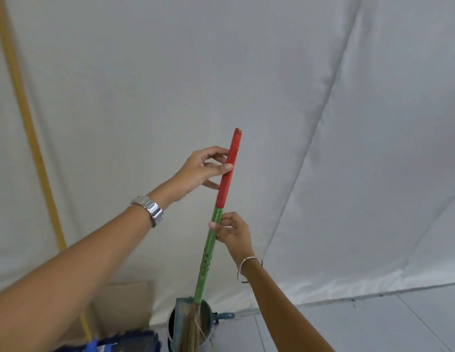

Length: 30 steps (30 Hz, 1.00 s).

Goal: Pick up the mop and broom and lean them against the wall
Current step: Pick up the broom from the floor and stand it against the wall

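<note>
The broom (207, 252) stands nearly upright in the middle, with a green shaft, a red top grip and straw bristles at the bottom. My left hand (203, 170) touches the red grip with loosely curled fingers. My right hand (231, 231) pinches the green shaft just below the red part. The mop (31, 128) has a long yellow handle that leans against the white fabric wall (272, 85) at the left; its blue head (130, 342) rests on the floor at the bottom edge.
A dark bucket (208, 320) with a blue handle stands on the floor behind the broom's bristles. A cardboard box (122, 308) sits between mop and bucket. Pale tiled floor (373, 323) stretches to the right.
</note>
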Available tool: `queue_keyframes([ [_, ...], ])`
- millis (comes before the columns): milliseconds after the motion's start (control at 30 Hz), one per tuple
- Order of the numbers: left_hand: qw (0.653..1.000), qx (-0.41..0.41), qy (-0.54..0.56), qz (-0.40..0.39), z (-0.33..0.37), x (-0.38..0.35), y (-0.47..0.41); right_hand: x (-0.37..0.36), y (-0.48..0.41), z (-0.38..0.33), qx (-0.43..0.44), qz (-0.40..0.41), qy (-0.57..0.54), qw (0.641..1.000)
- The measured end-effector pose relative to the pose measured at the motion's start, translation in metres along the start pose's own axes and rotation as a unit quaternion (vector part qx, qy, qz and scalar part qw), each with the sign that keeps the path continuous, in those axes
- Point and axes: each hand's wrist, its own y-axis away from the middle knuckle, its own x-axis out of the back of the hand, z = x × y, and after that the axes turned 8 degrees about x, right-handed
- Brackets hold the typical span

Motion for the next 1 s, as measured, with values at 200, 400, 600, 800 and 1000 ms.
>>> queue_keyframes([
  [200,0.995,-0.032,0.001,0.090,0.048,0.101,0.030,-0.089,-0.028,-0.066,0.060,-0.041,-0.001,0.997],
  [400,0.985,-0.056,0.003,0.161,0.057,0.210,0.065,-0.196,-0.042,-0.100,0.083,-0.075,-0.004,0.994],
  [600,0.983,-0.036,-0.004,0.182,0.043,0.317,0.095,-0.304,-0.051,-0.105,0.077,-0.084,0.001,0.993],
  [800,0.989,-0.005,-0.021,0.146,0.004,0.399,0.106,-0.393,-0.061,-0.075,0.052,-0.074,-0.007,0.996],
  [1000,0.989,0.028,-0.012,0.142,-0.059,0.458,0.113,-0.463,-0.072,-0.023,0.009,-0.101,-0.033,0.994],
])
